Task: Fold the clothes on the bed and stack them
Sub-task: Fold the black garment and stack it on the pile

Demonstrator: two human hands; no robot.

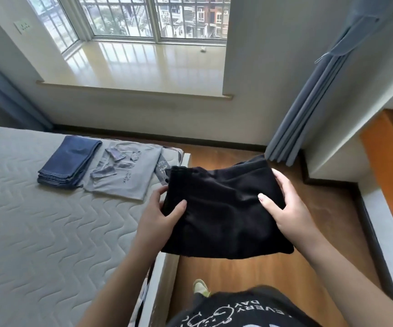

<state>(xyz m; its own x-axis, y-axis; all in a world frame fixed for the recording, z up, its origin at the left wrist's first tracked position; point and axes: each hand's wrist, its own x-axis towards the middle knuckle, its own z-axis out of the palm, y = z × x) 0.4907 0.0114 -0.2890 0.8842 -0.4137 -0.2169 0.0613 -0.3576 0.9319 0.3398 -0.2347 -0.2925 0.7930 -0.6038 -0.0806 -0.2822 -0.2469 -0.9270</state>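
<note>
Beside the bed (pixel 37 220), both hands grip the folded black garment (pixel 223 208) by its sides

Mattress (pixel 37 220) lower left: wide bare quilted area, open to a hand from the near edge. Far corner at frame centre-left taken by folded jeans (pixel 69 161) and flat grey tee (pixel 126 173), touching side by side. Black garment (pixel 223 208), held in both hands, hangs over the bed's right edge and blocks the gap there. Floor strip (pixel 249 274) right of the bed is passable, hemmed by curtain (pixel 308 109) upper right and the white wall base (pixel 377 223) right.
</note>
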